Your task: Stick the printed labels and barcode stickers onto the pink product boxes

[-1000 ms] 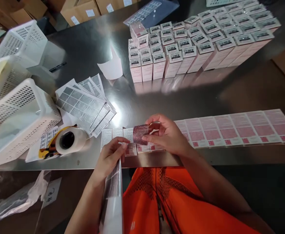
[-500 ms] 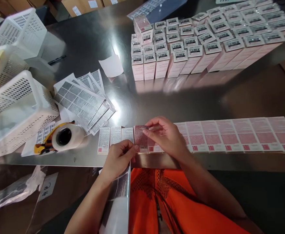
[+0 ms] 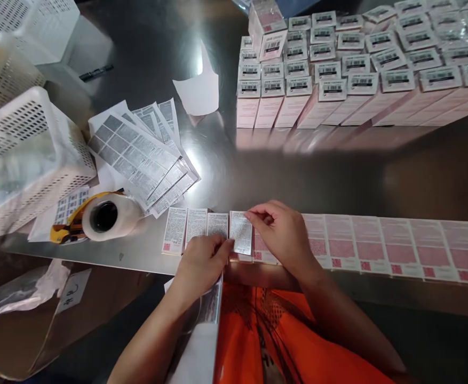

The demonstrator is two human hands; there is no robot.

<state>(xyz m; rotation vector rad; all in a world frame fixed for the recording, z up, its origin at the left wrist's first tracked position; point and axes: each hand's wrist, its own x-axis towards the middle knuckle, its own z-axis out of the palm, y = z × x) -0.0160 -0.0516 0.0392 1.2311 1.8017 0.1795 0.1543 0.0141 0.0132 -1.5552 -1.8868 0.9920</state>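
A row of small pink-and-white boxes lies along the table's front edge. One box near the left of the row has a printed label on its face. My right hand is closed, thumb and forefinger pinching the label's upper right corner. My left hand is closed round a label sheet, which hangs below the table edge. Its thumb and fingertip meet the label's lower left side. Left of it, the boxes also bear printed text panels.
Upright boxes with barcode tops stand in rows at the back right. A tape dispenser with a clear roll, label sheets, a white paper piece, a marker and white baskets are on the left.
The label, earlier dark and see-through over the pink box, now shows pale against it. My right hand still pinches its upper corner. The camera view has shifted and turned slightly.
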